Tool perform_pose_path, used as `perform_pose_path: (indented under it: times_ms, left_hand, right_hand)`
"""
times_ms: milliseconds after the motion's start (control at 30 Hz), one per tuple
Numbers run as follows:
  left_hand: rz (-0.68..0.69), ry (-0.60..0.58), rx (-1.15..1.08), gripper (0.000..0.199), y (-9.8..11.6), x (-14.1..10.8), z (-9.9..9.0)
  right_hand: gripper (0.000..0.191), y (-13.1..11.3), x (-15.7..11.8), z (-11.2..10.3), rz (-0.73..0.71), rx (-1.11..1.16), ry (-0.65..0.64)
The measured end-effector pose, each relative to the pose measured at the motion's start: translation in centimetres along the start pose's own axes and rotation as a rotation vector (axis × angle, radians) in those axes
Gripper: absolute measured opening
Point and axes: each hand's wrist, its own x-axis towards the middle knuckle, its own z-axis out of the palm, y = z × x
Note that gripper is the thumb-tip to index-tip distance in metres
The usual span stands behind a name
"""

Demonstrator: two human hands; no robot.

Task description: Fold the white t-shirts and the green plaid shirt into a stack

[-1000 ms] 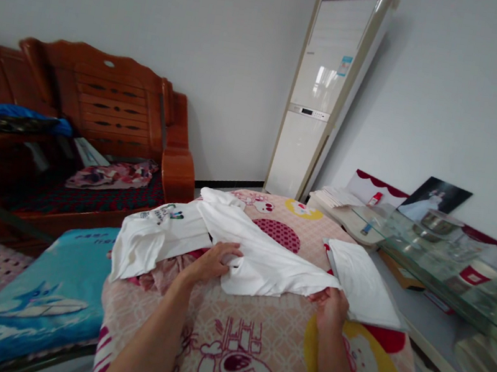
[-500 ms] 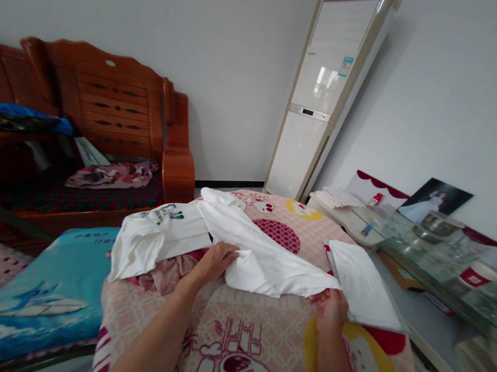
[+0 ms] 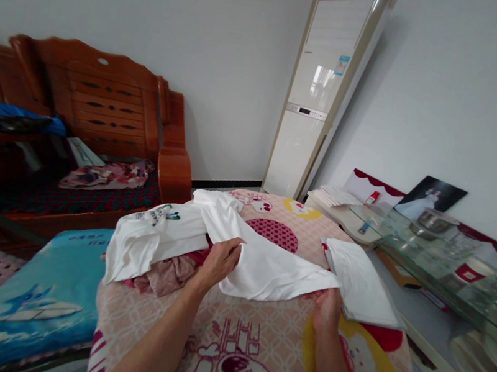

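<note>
Since the frame half a second earlier, the left hand (image 3: 218,263) had shifted a little to the right and the small bunch of fabric by its fingertips had smoothed out, while the right hand (image 3: 327,305) kept nearly the same place; the whole view had also turned slightly. That change seemed to leave the white cloth (image 3: 277,269) flatter and more evenly drawn between the two hands. It lay on the patterned cover (image 3: 133,318), running from the far left to a narrow corner at the near right. The left hand appeared to pinch its near edge between thumb and fingers, and the right hand gripped the corner.

Just to the left lay a white shirt (image 3: 134,250) with a printed design; whether it joined the white cloth could not be told. A crumpled pink cloth (image 3: 168,274) showed under its near edge. Close beyond the right hand sat a folded white bundle (image 3: 360,282).

Farther out, a blue cushion (image 3: 49,280) lay to the left, with a wooden chair (image 3: 102,97) behind it. An air conditioner (image 3: 299,150) stood at the far side, and a glass shelf (image 3: 426,258) ran along the right.
</note>
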Motion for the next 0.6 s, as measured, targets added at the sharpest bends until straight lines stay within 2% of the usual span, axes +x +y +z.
perform_pose_path:
  times_ms: [133, 267, 433, 533, 600]
  left_hand:
    - [0.059, -0.257, -0.198, 0.035, 2.1, -0.5, 1.6]
    - [0.081, -0.373, -0.323, 0.039, 3.3, -1.2, 4.2]
    - [0.047, -0.293, -0.328, 0.038, 2.8, -1.3, 5.6]
    - [0.044, -0.182, -0.21, 0.034, 2.2, -0.9, 5.5]
    - [0.026, -0.109, -0.092, 0.032, 1.7, -0.8, 5.3]
  right_hand:
    - [0.017, 0.4, 0.5, -0.3, -0.043, 0.031, 0.114]
    - [0.02, 0.3, 0.7, -0.3, -0.052, 0.09, 0.056]
    - [0.032, -0.2, -0.1, 0.0, 0.072, 0.054, -0.161]
    - [0.035, -0.2, -0.4, -0.1, 0.156, -0.019, -0.263]
    - [0.032, -0.1, -0.4, -0.2, 0.157, -0.041, -0.277]
